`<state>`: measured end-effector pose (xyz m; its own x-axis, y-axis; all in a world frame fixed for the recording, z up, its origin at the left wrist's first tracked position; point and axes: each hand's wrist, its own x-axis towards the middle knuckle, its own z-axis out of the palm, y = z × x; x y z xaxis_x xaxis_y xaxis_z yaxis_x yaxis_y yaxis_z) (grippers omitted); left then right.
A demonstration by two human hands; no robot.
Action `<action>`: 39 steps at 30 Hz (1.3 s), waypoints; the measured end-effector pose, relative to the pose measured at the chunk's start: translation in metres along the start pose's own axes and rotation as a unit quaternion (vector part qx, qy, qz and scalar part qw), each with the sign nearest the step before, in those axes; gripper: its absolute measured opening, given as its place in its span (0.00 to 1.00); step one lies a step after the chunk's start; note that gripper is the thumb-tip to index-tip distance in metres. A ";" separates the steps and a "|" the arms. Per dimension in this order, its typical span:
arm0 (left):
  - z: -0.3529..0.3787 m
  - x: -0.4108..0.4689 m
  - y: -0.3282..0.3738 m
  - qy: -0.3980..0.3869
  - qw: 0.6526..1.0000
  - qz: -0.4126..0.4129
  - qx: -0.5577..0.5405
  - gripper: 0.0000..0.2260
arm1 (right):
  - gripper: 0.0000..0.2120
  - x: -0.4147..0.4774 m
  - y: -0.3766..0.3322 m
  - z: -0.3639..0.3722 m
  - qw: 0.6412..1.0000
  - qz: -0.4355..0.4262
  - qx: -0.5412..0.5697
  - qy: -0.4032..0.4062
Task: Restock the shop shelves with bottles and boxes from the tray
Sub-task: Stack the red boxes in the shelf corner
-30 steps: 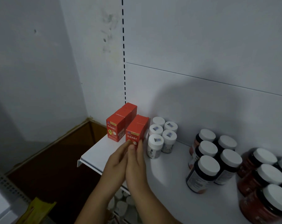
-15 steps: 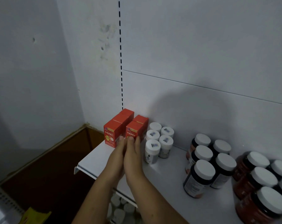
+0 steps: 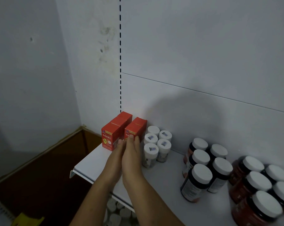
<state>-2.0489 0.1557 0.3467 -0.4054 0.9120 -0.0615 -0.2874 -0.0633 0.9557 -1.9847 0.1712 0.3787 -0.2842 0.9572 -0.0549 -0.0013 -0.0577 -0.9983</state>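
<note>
The white back panel [image 3: 203,54] rises behind a white shelf [image 3: 95,165], whose left end stops short of the side wall. At the far right of the shelf stands a cluster of reddish jars [image 3: 245,214] with white lids. Just beside them, toward the middle, is a group of dark bottles [image 3: 195,188], also white-lidded.

Two bare forearms reach in from below. The left hand [image 3: 116,155] and right hand [image 3: 132,154] lie side by side, touching along their inner edges.

Five small white bottles [image 3: 150,154] stand packed together just right of the right hand.

The red boxes [image 3: 112,134] sit in two rows at the shelf's left rear corner, their backs against the panel and the rows nearly touching. They lie directly ahead of both hands. The right fingertips [image 3: 131,137] press on the front face of the right row, and the left fingertips [image 3: 120,141] rest at the seam between the rows.

Each grip is flat and wide, with fingers straight, curled round nothing.
</note>
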 end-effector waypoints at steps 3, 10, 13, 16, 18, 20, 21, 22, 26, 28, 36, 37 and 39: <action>-0.004 0.000 -0.002 -0.018 1.000 0.003 0.003 0.24 | 0.22 0.007 -0.024 -0.004 0.997 0.046 0.051 0.033; -0.004 0.010 -0.014 -0.024 0.999 -0.029 -0.012 0.24 | 0.21 0.071 -0.093 -0.036 0.975 0.183 0.116 0.050; 0.001 0.012 -0.012 -0.017 0.998 -0.048 -0.034 0.34 | 0.27 0.080 -0.095 -0.029 0.976 0.193 0.086 0.050; 0.004 0.015 -0.012 -0.029 0.997 -0.047 -0.056 0.43 | 0.31 0.091 -0.089 -0.031 0.969 0.211 0.107 0.068; 0.006 0.017 -0.011 -0.021 0.996 -0.045 -0.071 0.41 | 0.31 0.094 -0.088 -0.031 0.966 0.219 0.120 0.062; 0.006 0.019 -0.011 -0.010 0.995 -0.047 -0.085 0.40 | 0.30 0.099 -0.085 -0.030 0.965 0.223 0.124 0.060; 0.005 0.019 -0.011 -0.006 0.995 -0.048 -0.090 0.40 | 0.30 0.101 -0.085 -0.030 0.965 0.225 0.123 0.059; 0.005 0.019 -0.011 -0.004 0.995 -0.048 -0.091 0.41 | 0.30 0.103 -0.084 -0.030 0.964 0.226 0.130 0.058; 0.003 0.021 -0.015 -0.001 0.996 -0.047 -0.081 0.41 | 0.33 0.108 -0.080 -0.033 0.961 0.237 0.133 0.050; 0.003 0.022 -0.016 0.000 0.996 -0.048 -0.081 0.41 | 0.33 0.110 -0.077 -0.033 0.960 0.244 0.133 0.040; 0.004 0.025 -0.014 0.006 0.995 -0.050 -0.086 0.41 | 0.30 0.128 -0.060 -0.022 0.955 0.238 0.173 0.034; 0.005 0.024 -0.014 0.005 0.995 -0.050 -0.090 0.41 | 0.30 0.131 -0.059 -0.021 0.955 0.238 0.175 0.033; 0.006 0.024 -0.014 0.007 0.994 -0.048 -0.097 0.41 | 0.30 0.133 -0.060 -0.020 0.955 0.238 0.176 0.033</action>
<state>-2.0496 0.1810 0.3333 -0.3800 0.9119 -0.1549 -0.4862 -0.0544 0.8722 -2.0031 0.3081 0.4304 -0.2714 0.8136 -0.5142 -0.2116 -0.5716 -0.7928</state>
